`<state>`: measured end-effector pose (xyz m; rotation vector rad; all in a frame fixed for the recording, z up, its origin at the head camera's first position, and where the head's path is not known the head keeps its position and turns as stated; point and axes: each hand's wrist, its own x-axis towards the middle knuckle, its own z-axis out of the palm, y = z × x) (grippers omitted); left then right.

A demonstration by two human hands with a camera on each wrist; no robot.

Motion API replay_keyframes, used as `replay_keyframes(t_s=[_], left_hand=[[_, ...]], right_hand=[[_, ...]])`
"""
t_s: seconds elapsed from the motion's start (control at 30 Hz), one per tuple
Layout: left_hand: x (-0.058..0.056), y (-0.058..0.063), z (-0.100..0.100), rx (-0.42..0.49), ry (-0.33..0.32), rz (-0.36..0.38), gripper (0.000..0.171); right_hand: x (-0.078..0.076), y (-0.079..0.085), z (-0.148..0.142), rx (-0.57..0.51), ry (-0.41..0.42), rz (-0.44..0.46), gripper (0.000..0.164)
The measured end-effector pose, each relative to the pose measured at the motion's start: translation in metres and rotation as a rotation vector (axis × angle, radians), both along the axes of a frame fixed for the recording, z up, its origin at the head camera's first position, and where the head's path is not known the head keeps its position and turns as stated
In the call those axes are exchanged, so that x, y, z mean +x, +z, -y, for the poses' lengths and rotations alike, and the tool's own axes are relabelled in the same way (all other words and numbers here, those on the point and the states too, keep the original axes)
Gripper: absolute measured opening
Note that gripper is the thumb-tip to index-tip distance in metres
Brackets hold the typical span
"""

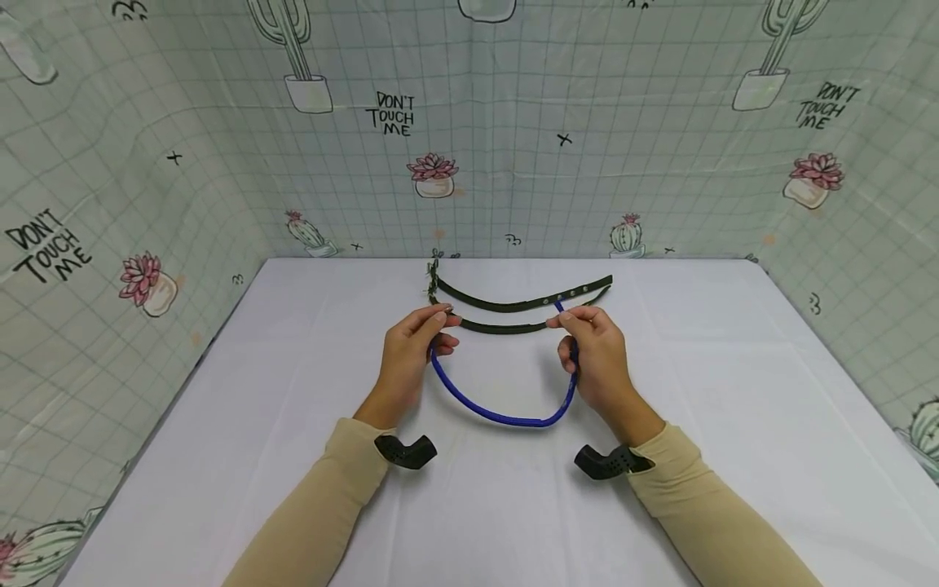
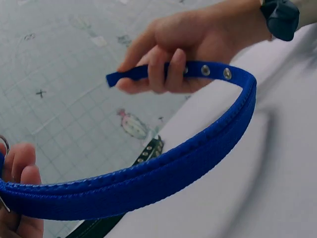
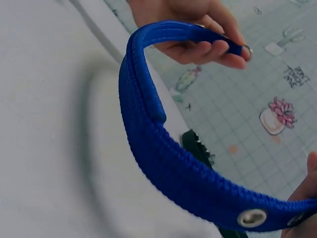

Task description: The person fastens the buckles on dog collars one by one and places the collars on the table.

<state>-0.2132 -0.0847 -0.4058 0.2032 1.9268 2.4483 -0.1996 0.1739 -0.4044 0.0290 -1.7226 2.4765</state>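
A blue pet collar (image 1: pixel 506 420) hangs in a U between the two hands, its middle bowed toward the person. My left hand (image 1: pixel 411 346) pinches the end with metal hardware; a metal ring (image 2: pixel 5 144) shows beside its fingers in the left wrist view. The opposite end, punched with metal eyelets (image 3: pixel 251 218), is held by my right hand (image 1: pixel 600 355), and its tip (image 2: pixel 113 79) sticks out past the fingertips. Parts of both ends are covered by fingers.
Beyond the hands, two dark collars lie on the white table (image 1: pixel 242 456): a farther one (image 1: pixel 506 307) with eyelets at its right end, and a nearer one (image 1: pixel 506 329). Metal buckles (image 1: pixel 433 277) sit at their left. A printed cloth (image 1: pixel 499 196) stands around the table.
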Motion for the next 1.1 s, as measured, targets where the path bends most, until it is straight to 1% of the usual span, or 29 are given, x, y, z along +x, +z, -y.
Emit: replay_keyframes(t_s=[0.13,0.27,0.33,0.43,0.53,0.63,0.73,0.8,0.97,1.1], left_hand=[[0.005,0.002,-0.009,-0.041,-0.019,-0.022,0.030],[0.012,0.008,-0.017,-0.078,-0.038,-0.031,0.032],[0.014,0.010,-0.021,-0.094,-0.036,-0.032,0.032],[0.016,0.012,-0.027,-0.118,-0.043,-0.035,0.033],[0.017,0.012,-0.031,-0.141,-0.073,-0.049,0.034],[0.020,0.011,-0.034,-0.182,-0.102,-0.079,0.035],[0.023,0.011,-0.035,-0.229,-0.112,-0.114,0.033],[0.025,0.012,-0.035,-0.252,-0.113,-0.126,0.033],[0.028,0.013,-0.036,-0.282,-0.104,-0.127,0.033],[0.028,0.013,-0.036,-0.290,-0.093,-0.123,0.033]], right_hand=[[0.003,0.000,0.007,0.044,0.014,-0.013,0.008],[0.007,0.003,0.013,0.067,0.033,-0.062,0.013],[0.008,0.004,0.016,0.089,0.052,-0.099,0.016],[0.009,0.005,0.018,0.160,0.080,-0.150,0.019],[0.011,0.005,0.019,0.233,0.120,-0.190,0.025],[0.013,0.004,0.021,0.266,0.165,-0.214,0.028],[0.015,0.003,0.023,0.267,0.187,-0.224,0.027],[0.015,0.003,0.024,0.271,0.184,-0.223,0.024],[0.017,0.003,0.026,0.288,0.180,-0.209,0.018],[0.018,0.002,0.026,0.303,0.204,-0.209,0.017]])
